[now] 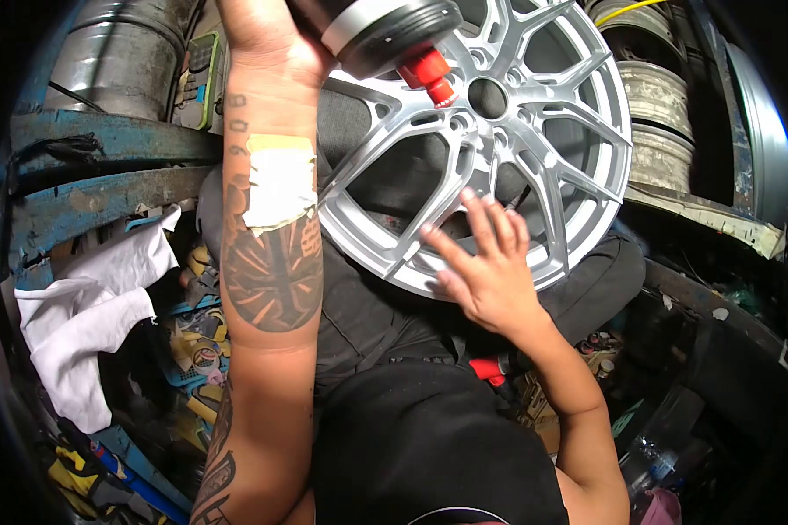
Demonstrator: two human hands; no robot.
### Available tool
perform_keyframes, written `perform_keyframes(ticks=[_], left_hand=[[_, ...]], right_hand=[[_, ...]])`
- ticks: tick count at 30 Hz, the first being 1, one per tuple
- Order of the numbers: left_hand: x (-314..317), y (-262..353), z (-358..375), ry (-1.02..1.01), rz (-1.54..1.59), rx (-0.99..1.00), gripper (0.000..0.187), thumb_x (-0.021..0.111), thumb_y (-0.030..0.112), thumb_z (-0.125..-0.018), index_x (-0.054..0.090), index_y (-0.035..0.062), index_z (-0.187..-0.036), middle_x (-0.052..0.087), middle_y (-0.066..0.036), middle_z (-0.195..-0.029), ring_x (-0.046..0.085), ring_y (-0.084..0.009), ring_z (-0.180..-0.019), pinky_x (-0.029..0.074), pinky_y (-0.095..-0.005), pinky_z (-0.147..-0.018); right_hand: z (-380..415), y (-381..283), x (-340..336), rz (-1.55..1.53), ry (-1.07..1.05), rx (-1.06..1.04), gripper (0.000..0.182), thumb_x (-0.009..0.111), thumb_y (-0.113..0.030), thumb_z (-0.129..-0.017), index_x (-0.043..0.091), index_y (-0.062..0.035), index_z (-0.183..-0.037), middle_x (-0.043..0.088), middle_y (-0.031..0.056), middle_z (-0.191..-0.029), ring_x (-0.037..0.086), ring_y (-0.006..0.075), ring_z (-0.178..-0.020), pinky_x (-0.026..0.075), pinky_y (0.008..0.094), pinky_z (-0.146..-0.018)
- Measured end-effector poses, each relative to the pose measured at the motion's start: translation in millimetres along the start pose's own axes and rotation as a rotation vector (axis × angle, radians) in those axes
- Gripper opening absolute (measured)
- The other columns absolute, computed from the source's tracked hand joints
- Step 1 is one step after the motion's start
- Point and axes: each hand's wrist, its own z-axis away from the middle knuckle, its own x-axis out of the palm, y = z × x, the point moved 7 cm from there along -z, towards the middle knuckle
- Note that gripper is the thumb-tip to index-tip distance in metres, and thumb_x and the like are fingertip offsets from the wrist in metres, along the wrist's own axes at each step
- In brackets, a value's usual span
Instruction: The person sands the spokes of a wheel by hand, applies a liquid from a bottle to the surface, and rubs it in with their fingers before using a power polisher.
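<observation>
A silver multi-spoke wheel rim (pixel 499 87) lies over the person's lap. At the top edge my left hand (pixel 271 35) holds a dark bottle (pixel 385 35), its fingers mostly hidden or out of frame. The bottle tilts down to the right, and its red nozzle (pixel 429 74) is just left of the rim's round centre hole. My right hand (pixel 490 262) is at the rim's lower edge, fingers spread over the lower spokes, holding nothing. Whether its fingertips touch the metal is unclear. A pale patch of tape (pixel 280 184) covers part of the left forearm.
Blue metal shelf bars (pixel 114 140) and a white cloth (pixel 96 315) are on the left. More rims are stacked at the upper left (pixel 118 61) and upper right (pixel 661 122). A red object (pixel 488 369) lies below the right hand, with clutter on both sides.
</observation>
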Motion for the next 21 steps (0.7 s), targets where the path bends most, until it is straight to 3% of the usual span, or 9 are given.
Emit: perform_keyframes(ticks=[3, 8, 11, 14, 17, 18, 21], left_hand=[[-4, 6, -1, 0.001, 0.009, 0.018, 0.040, 0.049, 0.046, -0.105, 0.064, 0.0095, -0.111, 0.069, -0.008, -0.096, 0.068, -0.0252, -0.085, 0.059, -0.0402, -0.080], [-17, 18, -3, 0.054, 0.009, 0.021, 0.043, 0.052, 0.047, -0.103, 0.060, 0.0073, -0.118, 0.062, -0.012, -0.108, 0.066, -0.0292, -0.093, 0.059, -0.0436, -0.083], [-27, 24, -3, 0.091, 0.016, 0.011, 0.046, 0.053, 0.047, -0.102, 0.058, 0.0059, -0.122, 0.058, -0.015, -0.115, 0.065, -0.0316, -0.098, 0.059, -0.0456, -0.084], [-43, 34, -7, 0.137, 0.024, 0.002, 0.050, 0.054, 0.048, -0.101, 0.056, 0.0046, -0.127, 0.053, -0.018, -0.123, 0.064, -0.0340, -0.103, 0.059, -0.0476, -0.086], [-60, 45, -15, 0.174, 0.037, -0.025, 0.055, 0.056, 0.049, -0.100, 0.054, 0.0032, -0.131, 0.049, -0.020, -0.130, 0.062, -0.0364, -0.107, 0.059, -0.0497, -0.087], [-67, 48, -16, 0.192, 0.041, -0.041, 0.057, 0.056, 0.049, -0.100, 0.053, 0.0028, -0.132, 0.047, -0.021, -0.132, 0.062, -0.0372, -0.109, 0.059, -0.0504, -0.088], [-95, 60, -27, 0.254, 0.084, -0.114, 0.062, 0.058, 0.049, -0.099, 0.051, 0.0014, -0.137, 0.043, -0.024, -0.139, 0.061, -0.0396, -0.114, 0.058, -0.0524, -0.090]], right_hand=[[11, -14, 13, -0.094, -0.117, -0.077, 0.053, 0.063, -0.040, -0.097, 0.058, -0.0306, -0.149, 0.028, 0.0203, -0.167, 0.028, 0.0406, -0.149, 0.018, 0.0548, -0.122], [10, -8, 16, -0.143, -0.125, -0.001, 0.052, 0.062, -0.043, -0.099, 0.057, -0.0323, -0.149, 0.027, 0.0201, -0.167, 0.027, 0.0420, -0.149, 0.016, 0.0556, -0.122], [14, -18, 19, -0.159, -0.126, -0.082, 0.051, 0.059, -0.044, -0.099, 0.057, -0.0319, -0.149, 0.024, 0.0205, -0.168, 0.025, 0.0429, -0.149, 0.015, 0.0569, -0.122], [7, 4, 11, -0.060, -0.076, 0.058, 0.052, 0.059, -0.048, -0.099, 0.057, -0.0333, -0.149, 0.024, 0.0199, -0.168, 0.024, 0.0424, -0.151, 0.014, 0.0577, -0.121], [15, -16, 20, -0.080, -0.085, -0.108, 0.051, 0.059, -0.045, -0.099, 0.057, -0.0328, -0.149, 0.025, 0.0208, -0.168, 0.023, 0.0431, -0.151, 0.014, 0.0580, -0.121], [18, -21, 22, -0.136, -0.102, -0.153, 0.053, 0.059, -0.042, -0.099, 0.056, -0.0275, -0.150, 0.025, 0.0231, -0.168, 0.022, 0.0438, -0.152, 0.014, 0.0575, -0.122], [15, 1, 10, -0.262, -0.089, -0.035, 0.057, 0.057, -0.044, -0.099, 0.054, -0.0225, -0.152, 0.022, 0.0248, -0.168, 0.021, 0.0443, -0.152, 0.013, 0.0562, -0.123]])
